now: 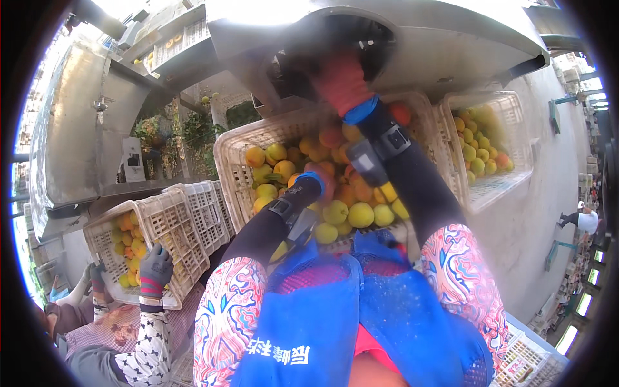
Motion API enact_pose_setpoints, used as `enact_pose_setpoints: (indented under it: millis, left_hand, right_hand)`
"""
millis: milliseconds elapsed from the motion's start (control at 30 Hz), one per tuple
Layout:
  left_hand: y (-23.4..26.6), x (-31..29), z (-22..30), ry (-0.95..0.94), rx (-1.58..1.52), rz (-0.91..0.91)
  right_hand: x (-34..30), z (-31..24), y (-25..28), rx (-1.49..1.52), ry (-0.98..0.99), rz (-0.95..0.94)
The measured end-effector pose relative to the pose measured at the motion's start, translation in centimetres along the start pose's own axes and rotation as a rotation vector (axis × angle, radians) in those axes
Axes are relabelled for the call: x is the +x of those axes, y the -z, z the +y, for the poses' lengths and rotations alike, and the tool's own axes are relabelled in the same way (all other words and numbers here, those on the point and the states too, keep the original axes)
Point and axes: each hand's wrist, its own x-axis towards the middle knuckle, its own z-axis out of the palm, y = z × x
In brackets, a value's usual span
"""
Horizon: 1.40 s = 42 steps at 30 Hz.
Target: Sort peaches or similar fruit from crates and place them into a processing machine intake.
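In front of me stands a large white plastic crate (233, 184) holding a layer of round, peach-like fruit (361, 215), yellow-green to orange-red. My left hand (327, 182), in a reddish glove with a blue cuff, is down among the fruit. Its fingers are hidden, so I can't see whether it grips one. Farther up, my right hand (342, 80), gloved the same way, reaches to a dark round opening (303, 39) in a metal machine. Blur and shadow hide those fingers and anything in them.
Right of my crate is another fruit crate (500, 175). At left, a co-worker's grey-gloved hand (157, 267) is on a tilted fruit crate (169, 226); a stack of crates (209, 216) adjoins it. The machine's metal housing (451, 48) overhangs the far side. A distant person (587, 221) stands at right.
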Motion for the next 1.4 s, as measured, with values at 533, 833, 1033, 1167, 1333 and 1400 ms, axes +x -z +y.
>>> enact_pose_setpoints:
  millis: [533,833,1033,1167,1333,1400]
  left_hand:
    - [-4.5,-13.0,-0.6,-0.642,-2.444,0.577]
    - [-13.9,-10.7,-0.1,-0.031,-1.304,0.793]
    - [-8.3,-9.8,2.2,-0.362,-2.529,0.319]
    - [-3.3,-11.2,1.7,-0.435,-2.437,0.430]
    - [0.3,-13.1,-1.4,-0.435,-2.123,0.433]
    - [1.2,-12.9,-1.5,-0.386,-2.061,0.647]
  right_hand:
    - [-23.9,1.0,-10.1,0.037,0.395,-0.891]
    - [-18.6,-0.9,-2.7,0.549,-0.165,-0.716]
    - [-18.8,-5.1,4.0,0.712,-0.073,-0.414]
    - [-18.1,-6.5,6.8,0.778,-0.246,-0.350]
    - [-15.6,-7.3,7.9,0.678,-0.309,-0.233]
    - [-14.6,-6.8,7.2,0.667,-0.272,-0.162]
